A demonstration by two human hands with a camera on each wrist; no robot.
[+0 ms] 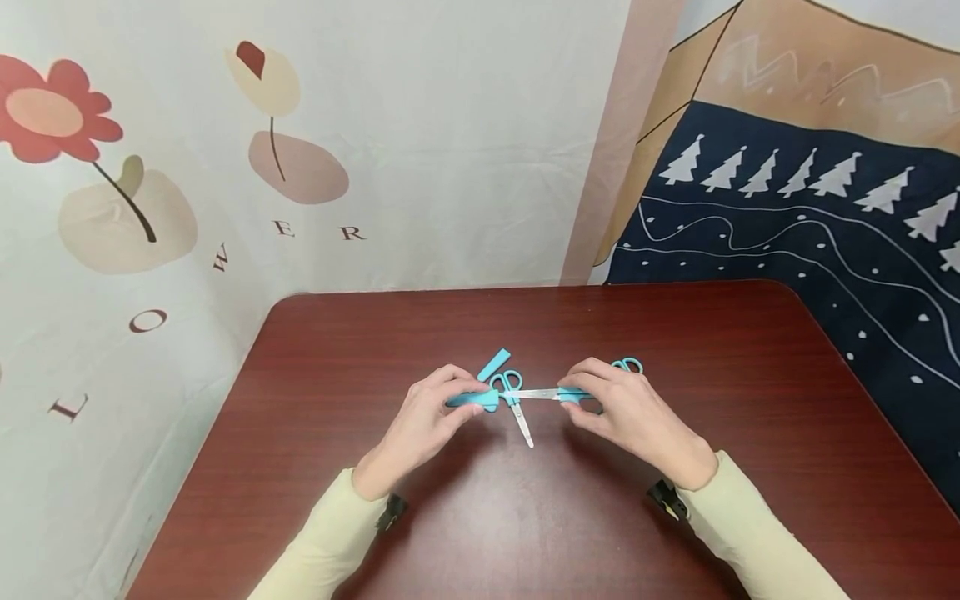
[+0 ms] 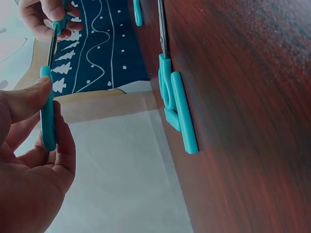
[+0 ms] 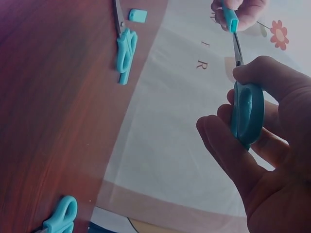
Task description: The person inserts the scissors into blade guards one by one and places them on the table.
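Above the table, my left hand (image 1: 423, 421) (image 2: 36, 170) pinches a light blue scissor cover (image 1: 472, 401) (image 2: 47, 116) (image 3: 231, 18) between thumb and fingers. My right hand (image 1: 641, 417) (image 3: 274, 141) grips blue-handled scissors (image 1: 536, 394) (image 3: 248, 111) by the handles, their closed blades pointing left. The blade tip meets the cover's open end in the right wrist view; how far inside it sits, I cannot tell. Below lies a second pair of scissors (image 1: 521, 423) (image 2: 165, 77) (image 3: 127, 51), its blades towards me in the head view.
A long blue cover (image 1: 494, 365) (image 2: 184, 114) lies beside the second scissors' handles, with another cover (image 2: 172, 119) (image 3: 137, 15) close by. Behind my right hand, a third pair of scissors (image 1: 630, 365) (image 2: 138, 12) (image 3: 64, 216) rests on the brown table (image 1: 495, 533). Printed cloths (image 1: 465, 150) hang beyond.
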